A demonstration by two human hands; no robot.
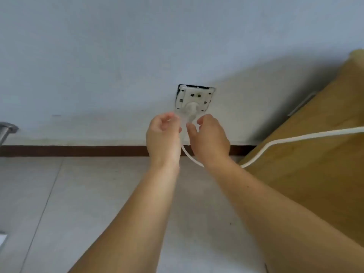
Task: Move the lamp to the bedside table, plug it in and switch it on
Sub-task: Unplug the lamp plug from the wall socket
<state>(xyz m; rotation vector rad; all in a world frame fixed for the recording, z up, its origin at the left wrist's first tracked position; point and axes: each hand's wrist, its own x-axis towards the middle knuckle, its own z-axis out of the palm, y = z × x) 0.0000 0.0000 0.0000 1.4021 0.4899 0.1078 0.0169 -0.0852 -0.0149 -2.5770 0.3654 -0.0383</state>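
A white wall socket (195, 97) sits low on the pale wall, with the lamp's white plug (192, 109) pushed into its lower holes. The white cord (295, 139) drops from the plug between my hands, passes behind my right wrist and runs up to the right across the wooden bedside table (315, 154). My right hand (209, 140) is just below the plug, thumb and forefinger pinched at the top of the cord. My left hand (163, 138) is beside it, fingers loosely curled and apart, holding nothing. The lamp itself is out of view.
A dark brown skirting board (78, 150) runs along the foot of the wall above a pale tiled floor (78, 203). A metal leg (6, 131) shows at the left edge. The bedside table's side fills the right.
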